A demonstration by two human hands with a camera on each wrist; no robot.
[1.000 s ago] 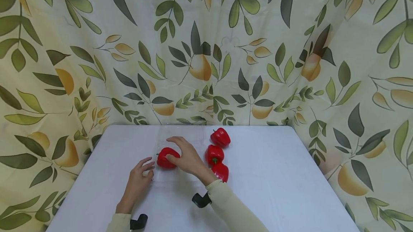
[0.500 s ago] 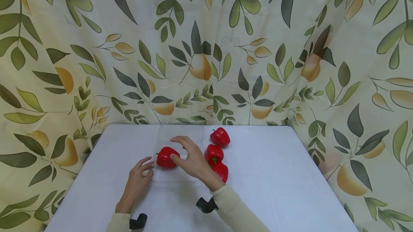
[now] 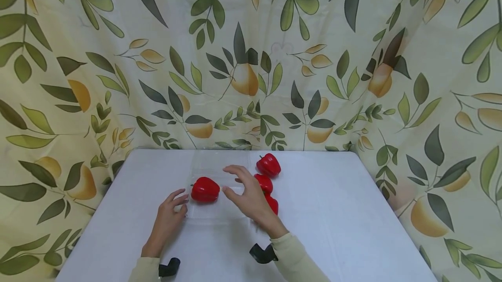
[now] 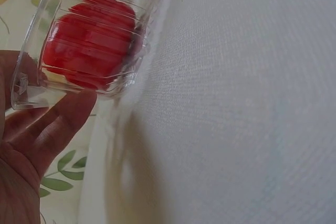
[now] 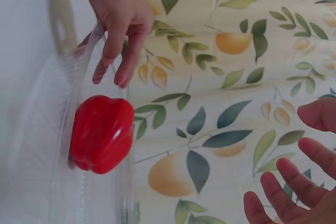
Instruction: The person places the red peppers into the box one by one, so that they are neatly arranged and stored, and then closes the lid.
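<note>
A red bell pepper lies on its side at the left of a clear plastic container. My left hand holds the container's left wall; in the left wrist view the thumb presses its outside and the other fingers lie across the rim. Through the clear ribbed side the same pepper shows. My right hand hovers over the container's right part, thumb and fingers spread, apart from the pepper and holding nothing. In the right wrist view its fingers are loosely bent.
Three more red bell peppers stand right of the container: one at the back, one in the middle and one in front. My right hand and wrist partly cover the nearer two. A leaf-patterned curtain hangs behind the white table.
My right hand has drawn back to the right, away from the pepper in the container, which stays in place. The left hand has kept its position at the container's left side.
</note>
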